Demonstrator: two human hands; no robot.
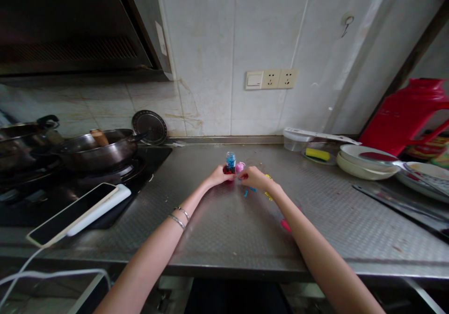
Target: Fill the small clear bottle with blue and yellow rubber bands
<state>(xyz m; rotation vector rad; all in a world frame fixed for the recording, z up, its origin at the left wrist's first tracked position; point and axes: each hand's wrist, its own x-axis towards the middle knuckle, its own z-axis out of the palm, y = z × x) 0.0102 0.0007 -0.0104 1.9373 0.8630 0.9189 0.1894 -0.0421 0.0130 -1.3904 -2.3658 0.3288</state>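
Note:
My left hand (222, 176) is closed around a small clear jar (230, 158) standing upright on the steel counter, with blue bits in its upper part and red below. Just right of the jar is my right hand (253, 177), its fingers pinched together; what they hold, if anything, is too small to make out. A small pink object (240, 166) sits behind, between the two hands. Small blue pieces (246, 193) lie by my right hand, and yellow pieces (268, 196) show beside my right wrist. Partly hidden by my right forearm is a bright pink item (286, 225).
To the left, pans (98, 150) stand on the black stove, and a phone (73, 213) with a white cable lies in front. On the right are stacked bowls (366, 164), a yellow sponge (317, 154), a long knife-like blade (400, 206) and a red thermos (403, 113).

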